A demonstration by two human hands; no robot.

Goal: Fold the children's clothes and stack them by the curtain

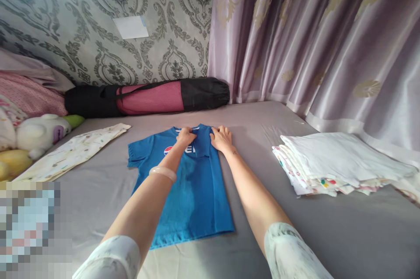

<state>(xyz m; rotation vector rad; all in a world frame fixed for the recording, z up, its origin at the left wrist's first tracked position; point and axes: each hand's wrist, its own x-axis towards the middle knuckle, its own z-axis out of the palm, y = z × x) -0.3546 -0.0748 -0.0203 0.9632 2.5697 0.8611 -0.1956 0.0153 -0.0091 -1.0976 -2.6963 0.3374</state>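
Observation:
A blue T-shirt (193, 191) with a round logo lies flat on the grey bed sheet (262, 147), its right side folded inward. My left hand (185, 135) rests near the collar, fingers curled on the fabric. My right hand (221, 138) lies on the folded right shoulder, fingers spread and pressing down. A pale bangle sits on my left wrist.
A stack of folded white cloths (337, 163) lies at the right. A patterned cloth (72, 152) and plush toys (36, 134) are at the left. A black and pink rolled mat bag (147, 97) lies along the wall, with curtains (311, 38) behind.

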